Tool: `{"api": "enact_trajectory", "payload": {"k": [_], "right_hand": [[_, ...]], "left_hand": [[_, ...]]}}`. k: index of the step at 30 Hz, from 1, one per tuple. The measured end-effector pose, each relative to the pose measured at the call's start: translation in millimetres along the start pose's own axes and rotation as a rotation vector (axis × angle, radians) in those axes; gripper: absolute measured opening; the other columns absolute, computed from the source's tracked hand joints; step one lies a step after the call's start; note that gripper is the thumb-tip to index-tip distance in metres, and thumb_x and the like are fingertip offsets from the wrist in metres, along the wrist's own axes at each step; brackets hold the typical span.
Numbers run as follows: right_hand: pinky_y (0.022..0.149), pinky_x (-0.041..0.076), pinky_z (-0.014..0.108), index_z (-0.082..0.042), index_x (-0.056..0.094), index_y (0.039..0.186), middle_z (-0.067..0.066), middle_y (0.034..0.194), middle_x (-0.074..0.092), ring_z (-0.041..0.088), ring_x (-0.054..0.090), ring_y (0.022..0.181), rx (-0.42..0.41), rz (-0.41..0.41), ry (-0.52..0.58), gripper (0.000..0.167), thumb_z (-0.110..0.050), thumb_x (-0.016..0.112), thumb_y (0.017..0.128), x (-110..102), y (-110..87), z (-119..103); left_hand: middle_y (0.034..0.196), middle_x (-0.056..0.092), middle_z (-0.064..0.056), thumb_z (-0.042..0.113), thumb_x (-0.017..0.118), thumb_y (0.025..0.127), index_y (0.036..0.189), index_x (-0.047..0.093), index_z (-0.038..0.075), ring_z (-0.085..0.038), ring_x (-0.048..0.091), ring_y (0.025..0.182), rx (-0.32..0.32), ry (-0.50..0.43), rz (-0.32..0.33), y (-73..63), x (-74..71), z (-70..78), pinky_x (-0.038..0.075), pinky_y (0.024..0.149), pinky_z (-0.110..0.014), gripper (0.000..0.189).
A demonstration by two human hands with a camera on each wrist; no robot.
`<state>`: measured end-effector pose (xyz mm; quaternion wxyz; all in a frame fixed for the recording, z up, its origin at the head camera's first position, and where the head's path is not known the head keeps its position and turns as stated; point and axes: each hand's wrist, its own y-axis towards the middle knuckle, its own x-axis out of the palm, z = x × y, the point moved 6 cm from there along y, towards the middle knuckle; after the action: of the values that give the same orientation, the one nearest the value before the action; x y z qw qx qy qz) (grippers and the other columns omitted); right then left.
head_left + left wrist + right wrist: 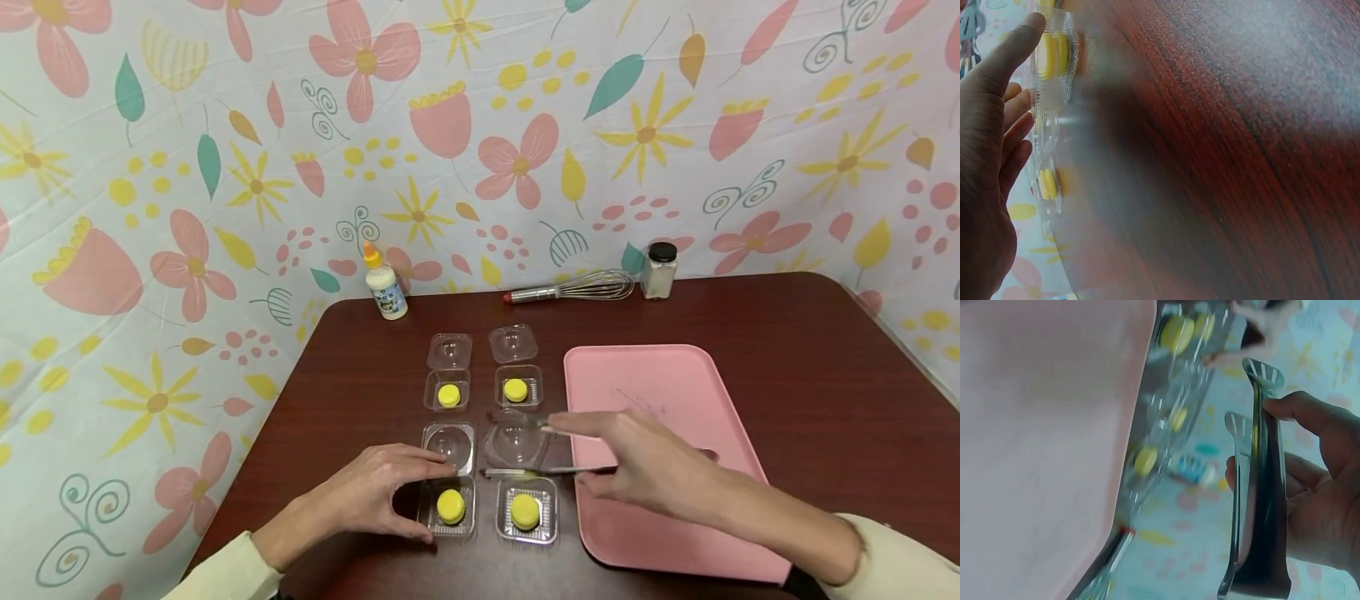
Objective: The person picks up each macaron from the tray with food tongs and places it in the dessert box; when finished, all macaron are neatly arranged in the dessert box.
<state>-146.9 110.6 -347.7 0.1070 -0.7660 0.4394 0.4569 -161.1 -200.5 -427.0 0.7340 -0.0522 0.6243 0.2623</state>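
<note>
My left hand [375, 487] is beside the front left clear plastic box [465, 530], thumb and fingers spread around its left side, fingertips right at the rim. Inside that box sits a yellow macaron [451, 506]. My right hand [652, 462] holds metal tongs [1266, 500] with slotted tips, their arms apart and nothing between them. In the head view the tongs reach left over the lid of the front right box [551, 533], which holds another yellow macaron [525, 512]. Two more lidded boxes stand behind, each with a macaron [448, 396]; all lids are folded back.
A pink tray [641, 367] lies on the dark wooden table, partly under my right arm. Along the back stand a glue-style bottle [387, 287] with an orange tip, a whisk [592, 287] and a black-lidded jar [659, 273]. A flowered cloth [480, 125] hangs behind.
</note>
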Motion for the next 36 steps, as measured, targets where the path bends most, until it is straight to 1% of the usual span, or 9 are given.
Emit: {"api": "enact_trajectory", "payload": {"k": [2, 6, 9, 12, 17, 23, 27, 31, 36], "right_hand": [[0.064, 0.050, 0.027, -0.014, 0.071, 0.140, -0.001, 0.133, 0.072, -0.002, 0.045, 0.066, 0.035, 0.067, -0.002, 0.069, 0.003, 0.085, 0.075, -13, -7.6, 10], [0.056, 0.045, 0.022, -0.012, 0.069, 0.142, 0.001, 0.129, 0.074, 0.000, 0.047, 0.065, 0.071, 0.188, -0.001, 0.071, 0.004, 0.089, 0.076, -39, -25.0, 35], [0.056, 0.041, 0.022, -0.010, 0.070, 0.140, -0.001, 0.100, 0.075, 0.003, 0.048, 0.067, 0.124, 0.282, -0.095, 0.069, 0.000, 0.093, 0.075, -58, -40.6, 61], [0.057, 0.036, 0.022, -0.007, 0.072, 0.137, -0.008, 0.074, 0.064, 0.007, 0.046, 0.065, 0.236, 0.361, -0.187, 0.067, -0.009, 0.096, 0.075, -74, -60.2, 90], [0.060, 0.036, 0.028, -0.005, 0.069, 0.140, -0.004, 0.063, 0.054, 0.020, 0.048, 0.067, 0.444, 0.405, -0.238, 0.067, -0.021, 0.094, 0.080, -94, -92.1, 136], [0.054, 0.035, 0.035, 0.006, 0.062, 0.142, -0.001, 0.056, 0.044, 0.021, 0.044, 0.059, 0.582, 0.419, -0.290, 0.071, -0.026, 0.088, 0.084, -106, -124.1, 177], [0.053, 0.039, 0.043, 0.009, 0.060, 0.139, 0.020, 0.065, 0.061, 0.035, 0.056, 0.062, 0.628, 0.411, -0.302, 0.071, -0.025, 0.086, 0.083, -111, -140.0, 196], [0.054, 0.042, 0.052, 0.012, 0.058, 0.138, 0.041, 0.097, 0.066, 0.052, 0.061, 0.076, 0.681, 0.395, -0.307, 0.074, -0.028, 0.087, 0.083, -112, -149.9, 211], [0.059, 0.044, 0.060, 0.013, 0.056, 0.138, 0.046, 0.106, 0.062, 0.058, 0.060, 0.081, 0.726, 0.381, -0.304, 0.075, -0.030, 0.086, 0.085, -111, -156.7, 222]], "left_hand": [[0.138, 0.070, 0.000, 0.060, 0.090, 0.080, 0.143, 0.068, 0.020, -0.015, 0.066, 0.126, -0.001, -0.002, -0.002, 0.3, 0.1, 0.0, 0.057, 0.100, -0.043, 0.078], [0.138, 0.070, 0.000, 0.060, 0.089, 0.080, 0.143, 0.068, 0.020, -0.014, 0.066, 0.126, -0.005, -0.003, -0.005, 0.4, 0.2, -0.3, 0.057, 0.100, -0.043, 0.077], [0.138, 0.070, 0.000, 0.060, 0.089, 0.080, 0.143, 0.069, 0.020, -0.014, 0.066, 0.126, -0.006, -0.003, -0.005, 0.2, -0.1, -0.4, 0.058, 0.100, -0.043, 0.077], [0.138, 0.070, 0.000, 0.060, 0.089, 0.080, 0.143, 0.069, 0.020, -0.014, 0.066, 0.125, -0.006, -0.001, -0.003, -0.1, -0.7, -0.3, 0.058, 0.100, -0.043, 0.077], [0.138, 0.070, 0.000, 0.060, 0.089, 0.080, 0.142, 0.069, 0.020, -0.014, 0.066, 0.125, -0.013, -0.001, -0.007, -0.8, -0.8, 0.1, 0.058, 0.100, -0.043, 0.077], [0.138, 0.070, 0.000, 0.061, 0.089, 0.079, 0.142, 0.069, 0.020, -0.015, 0.066, 0.126, -0.010, 0.004, -0.005, -1.2, -0.4, 0.8, 0.057, 0.100, -0.043, 0.078], [0.138, 0.070, 0.000, 0.062, 0.088, 0.080, 0.143, 0.069, 0.020, -0.015, 0.066, 0.126, -0.009, 0.007, -0.007, -1.2, 0.3, 0.3, 0.057, 0.100, -0.043, 0.077], [0.139, 0.070, 0.001, 0.062, 0.087, 0.081, 0.143, 0.069, 0.021, -0.014, 0.066, 0.126, -0.010, 0.007, -0.011, -0.9, 1.0, -0.1, 0.057, 0.100, -0.042, 0.077], [0.139, 0.069, 0.002, 0.061, 0.088, 0.081, 0.142, 0.069, 0.020, -0.014, 0.065, 0.127, -0.018, 0.000, -0.015, -1.1, 1.3, 0.0, 0.057, 0.100, -0.043, 0.076]]}}
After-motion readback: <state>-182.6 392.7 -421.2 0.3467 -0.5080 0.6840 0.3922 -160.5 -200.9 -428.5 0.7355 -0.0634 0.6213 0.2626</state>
